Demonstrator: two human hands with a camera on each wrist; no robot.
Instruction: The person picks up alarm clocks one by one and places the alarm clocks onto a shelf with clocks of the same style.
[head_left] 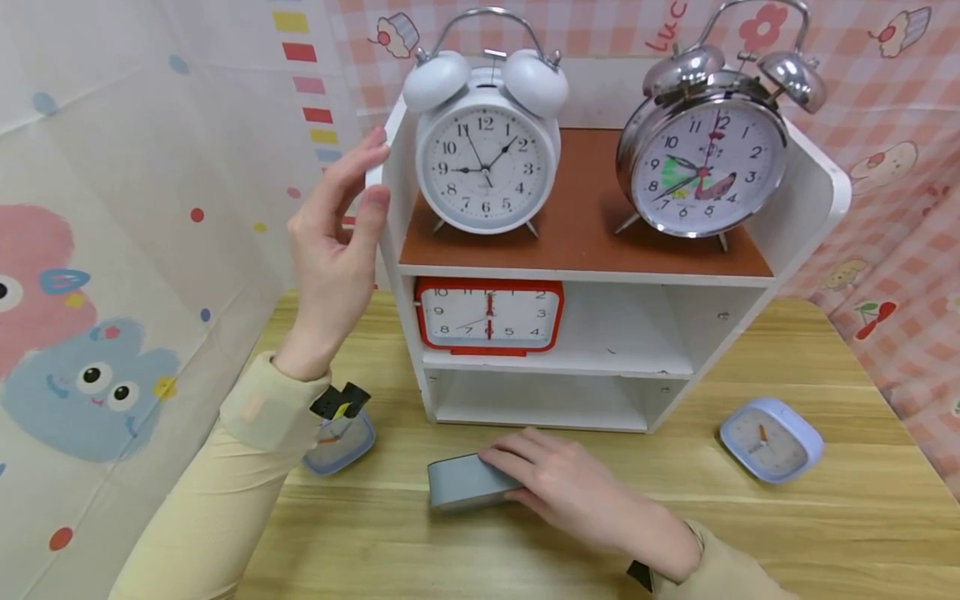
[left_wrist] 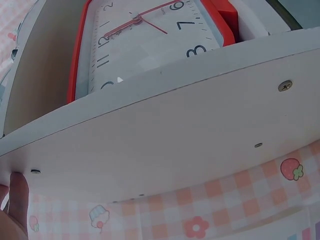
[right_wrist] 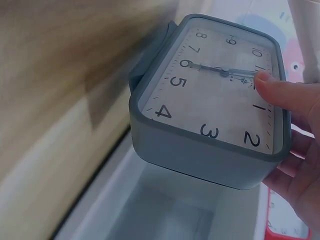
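Note:
My right hand [head_left: 566,487] grips a grey-blue rectangular alarm clock [head_left: 463,482] from above, low over the table in front of the shelf. In the right wrist view the thumb [right_wrist: 285,92] lies on the face of this clock [right_wrist: 200,110], with the other fingers behind it. My left hand [head_left: 333,237] touches the left side panel of a white shelf [head_left: 517,273], fingers extended near its upper edge. A red rectangular clock [head_left: 489,317] stands at the left of the middle compartment. The left wrist view shows fingertips [left_wrist: 19,192] against the panel's outer face.
On the brown top board stand a white twin-bell alarm clock [head_left: 486,158] at left and a silver twin-bell one [head_left: 705,167] at right. Two small blue clocks lie on the wooden table [head_left: 375,542]: one [head_left: 772,440] at right, another [head_left: 341,442] partly behind my left wrist.

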